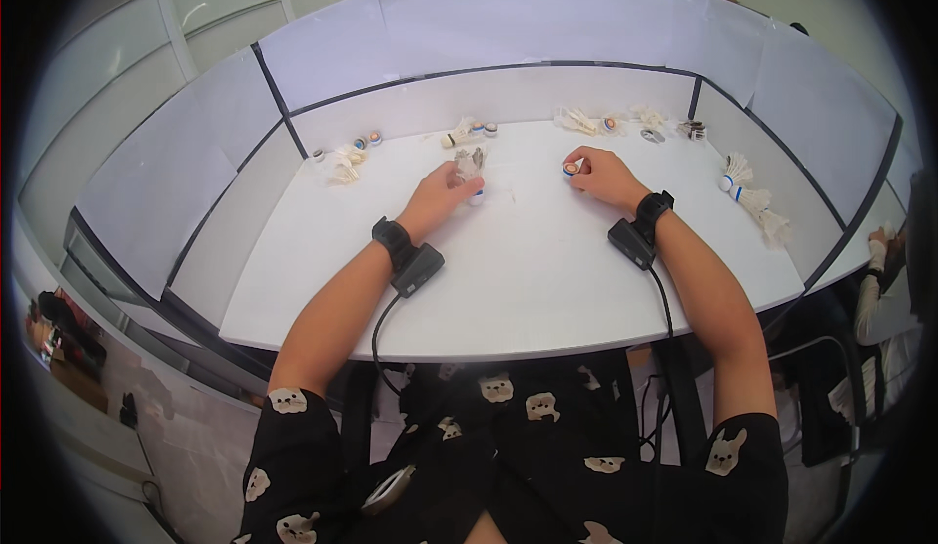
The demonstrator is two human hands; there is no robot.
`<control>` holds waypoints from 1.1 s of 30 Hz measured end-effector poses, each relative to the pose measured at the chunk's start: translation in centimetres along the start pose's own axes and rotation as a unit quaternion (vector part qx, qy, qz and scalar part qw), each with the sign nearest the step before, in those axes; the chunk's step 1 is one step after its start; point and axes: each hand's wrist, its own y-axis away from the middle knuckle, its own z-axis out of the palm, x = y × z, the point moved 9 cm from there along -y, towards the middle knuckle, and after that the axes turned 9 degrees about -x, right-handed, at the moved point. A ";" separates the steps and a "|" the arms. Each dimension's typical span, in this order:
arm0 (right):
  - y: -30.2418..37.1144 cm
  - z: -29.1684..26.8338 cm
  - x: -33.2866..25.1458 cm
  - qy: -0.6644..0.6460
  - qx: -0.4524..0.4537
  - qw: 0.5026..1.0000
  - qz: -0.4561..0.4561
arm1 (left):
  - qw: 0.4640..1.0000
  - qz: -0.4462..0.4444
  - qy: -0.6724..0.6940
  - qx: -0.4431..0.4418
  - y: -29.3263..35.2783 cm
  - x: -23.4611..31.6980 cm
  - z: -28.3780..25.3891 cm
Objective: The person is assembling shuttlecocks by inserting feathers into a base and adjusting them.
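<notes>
My left hand (pixel 442 195) is closed around a shuttlecock (pixel 476 196) over the middle of the white table. The shuttlecock's blue-banded cork points toward me, and its greyish feathers stick up past my fingers. To the right, my right hand (pixel 608 179) pinches a small round cork (pixel 571 168) with a blue rim and an orange centre. Whether feathers are attached to that cork is hidden by my fingers. Both hands are low, close to the table (pixel 508 280).
Shuttlecocks and loose corks lie along the back: a left group (pixel 348 163), a middle group (pixel 459 138) and a right group (pixel 581 122). More shuttlecocks (pixel 750 197) lie near the right wall. White partitions (pixel 547 90) surround the table. Cables (pixel 375 334) hang from both wrist devices. Another person's arm (pixel 873 280) shows far right.
</notes>
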 end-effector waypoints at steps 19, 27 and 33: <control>-0.1 0.1 -0.3 0.029 -0.003 0.999 -0.019 | 1.000 0.016 -0.006 -0.003 -0.4 -0.5 0.1; 0.2 0.2 -0.6 0.048 -0.006 0.999 0.018 | 1.000 0.022 0.002 0.016 0.0 -0.1 0.1; -0.5 0.6 0.8 -0.040 0.068 0.994 0.076 | 0.998 0.032 0.057 0.014 -1.4 -1.3 0.5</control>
